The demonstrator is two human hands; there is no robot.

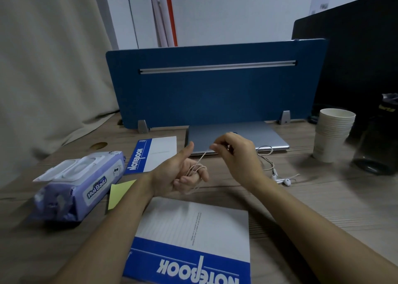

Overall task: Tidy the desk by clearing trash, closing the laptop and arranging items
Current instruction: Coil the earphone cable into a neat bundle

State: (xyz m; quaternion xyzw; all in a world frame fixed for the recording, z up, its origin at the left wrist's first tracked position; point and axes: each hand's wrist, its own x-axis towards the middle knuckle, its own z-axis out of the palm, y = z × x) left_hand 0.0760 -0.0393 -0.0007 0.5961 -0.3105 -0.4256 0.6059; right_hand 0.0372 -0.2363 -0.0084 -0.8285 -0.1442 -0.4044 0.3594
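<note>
white earphone cable (pixel 199 167) looped around fingers, earbuds (pixel 284 180) lying before closed laptop (pixel 247 136).

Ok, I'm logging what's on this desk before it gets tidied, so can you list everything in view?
laptop: one, silver, closed, by the divider
divider: one, blue, back of desk
notebooks: two, blue and white, one near, one far
wipes pack: one, purple, left
sticky note: one, yellow, beside the wipes pack
earphones: one pair, white, right of the hands
paper cups: one stack, white, right
bottle: one, dark, far right
left hand: cord looped round its fingers
right hand: pinches the cord
</note>
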